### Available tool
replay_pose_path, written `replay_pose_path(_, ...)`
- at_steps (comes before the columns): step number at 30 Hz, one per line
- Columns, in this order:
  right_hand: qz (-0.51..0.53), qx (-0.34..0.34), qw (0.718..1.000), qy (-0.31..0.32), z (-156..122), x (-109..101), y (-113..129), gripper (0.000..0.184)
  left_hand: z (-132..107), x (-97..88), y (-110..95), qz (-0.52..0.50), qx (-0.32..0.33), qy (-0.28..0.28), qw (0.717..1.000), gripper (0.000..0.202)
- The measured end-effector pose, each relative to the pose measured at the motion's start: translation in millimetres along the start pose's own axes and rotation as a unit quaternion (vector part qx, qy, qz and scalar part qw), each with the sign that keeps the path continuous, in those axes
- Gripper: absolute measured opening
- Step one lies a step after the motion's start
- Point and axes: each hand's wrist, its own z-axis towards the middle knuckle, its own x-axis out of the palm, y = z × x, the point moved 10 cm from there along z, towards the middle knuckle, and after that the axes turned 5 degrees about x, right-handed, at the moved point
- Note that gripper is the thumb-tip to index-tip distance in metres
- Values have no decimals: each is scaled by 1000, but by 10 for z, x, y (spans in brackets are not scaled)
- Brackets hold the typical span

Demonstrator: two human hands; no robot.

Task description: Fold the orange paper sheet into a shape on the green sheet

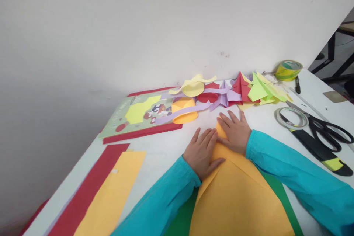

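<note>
My left hand presses on the left edge of an orange sheet of paper, with fingers stretched out and the thumb lying across a fold. Flat on its narrow far end rests my right hand, fingers spread. The sheet's far corners are folded inward so that it tapers to a point away from me. The hands nearly touch, and they hide much of the tip. Beneath the orange paper lies green paper, showing on both sides.
Folded paper shapes and paper rings with strips line the wall. At left are a printed pad, red paper and orange paper. Scissors, a tape roll, a cutter knife and yellow tape lie right.
</note>
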Motion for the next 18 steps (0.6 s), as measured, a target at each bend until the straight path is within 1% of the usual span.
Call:
replay_pose_path(5, 6, 1, 1000, -18, -9, -15, 15, 66, -4, -13, -2, 0, 1, -8, 1000, 75)
replay_pose_path(11, -4, -12, 1000, -9, -20, -45, 70, 70, -7, 0, -9, -2, 12, -5, 1000, 76)
replay_pose_path(18, -10, -18, 1000, 4, -26, -37, 90, 74, -1, 8, -1, -5, 2, 5, 1000, 76)
